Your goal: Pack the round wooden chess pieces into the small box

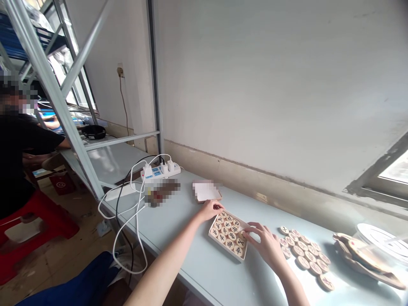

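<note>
A shallow open box [227,255] on the desk holds rows of round wooden xiangqi pieces [230,245] with dark characters. At its far left corner, my left hand [210,210] has its fingers closed on the rim. My right hand [264,239] is at the box's right side, thumb and fingers pinching one xiangqi piece [243,234] at the edge of the rows; the fingers partly cover it. To the right of that hand lies a loose group of xiangqi pieces [306,250], several with reddish characters, flat on the desk.
Behind the left hand sits a box lid [207,191]. A white power strip [161,171] with tangled cables [138,212] stands further left. A round clear-lidded container [382,242] is at the right. Another person [25,148] sits at far left near a red stool [47,225].
</note>
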The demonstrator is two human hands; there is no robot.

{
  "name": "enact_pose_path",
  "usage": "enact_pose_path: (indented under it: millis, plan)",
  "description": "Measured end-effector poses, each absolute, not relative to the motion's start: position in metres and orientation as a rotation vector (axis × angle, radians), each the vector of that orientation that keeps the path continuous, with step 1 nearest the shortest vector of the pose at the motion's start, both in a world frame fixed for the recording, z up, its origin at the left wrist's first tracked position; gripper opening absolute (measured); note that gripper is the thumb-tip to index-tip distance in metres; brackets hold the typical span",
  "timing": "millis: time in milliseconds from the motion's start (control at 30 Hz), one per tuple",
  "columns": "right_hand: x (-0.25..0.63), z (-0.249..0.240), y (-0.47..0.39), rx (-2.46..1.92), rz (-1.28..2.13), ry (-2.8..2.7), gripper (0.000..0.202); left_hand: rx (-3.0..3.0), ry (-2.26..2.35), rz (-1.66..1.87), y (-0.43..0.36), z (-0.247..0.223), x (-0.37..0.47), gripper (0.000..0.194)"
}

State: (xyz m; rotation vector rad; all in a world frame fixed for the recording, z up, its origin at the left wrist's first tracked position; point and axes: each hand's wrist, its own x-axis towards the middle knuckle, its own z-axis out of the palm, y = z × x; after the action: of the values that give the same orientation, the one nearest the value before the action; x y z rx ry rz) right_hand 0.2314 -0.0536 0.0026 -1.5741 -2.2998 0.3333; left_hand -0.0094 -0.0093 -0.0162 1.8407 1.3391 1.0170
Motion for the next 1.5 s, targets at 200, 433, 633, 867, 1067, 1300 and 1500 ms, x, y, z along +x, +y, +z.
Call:
enact_pose_path:
  millis: [200, 433, 633, 867, 1067, 1300, 1500]
  plan:
    - [0.230, 0.011, -0.052, -1.376, 0.526, -2.129, 0.031, 1.858, 1.338, 1.014, -0.011, -0.015, -0.010, 0.022]
    - [0.252, -0.002, -0.040, -1.554, 0.510, -1.877, 0.041, 1.847, 1.314, 1.020, -0.005, -0.021, -0.011, 0.022]
    - [0.260, -0.018, -0.034, -1.615, 0.198, -1.963, 0.041, 1.834, 1.324, 1.019, -0.002, -0.027, -0.010, 0.023]
    - [0.271, -0.012, -0.041, -1.891, -0.128, -1.923, 0.033, 1.864, 1.294, 1.029, -0.003, -0.027, -0.011, 0.023]
    - [0.261, 0.000, -0.050, -1.660, 0.080, -1.978, 0.037, 1.958, 1.368, 1.067, -0.009, -0.018, -0.010, 0.019]
    - [0.216, 0.013, -0.076, -1.343, 0.463, -2.388, 0.032, 2.005, 1.408, 1.140, -0.010, -0.017, -0.011, 0.018]
    - [0.214, 0.016, -0.078, -1.313, 0.663, -2.233, 0.020, 1.975, 1.398, 1.125, -0.010, -0.016, -0.010, 0.019]
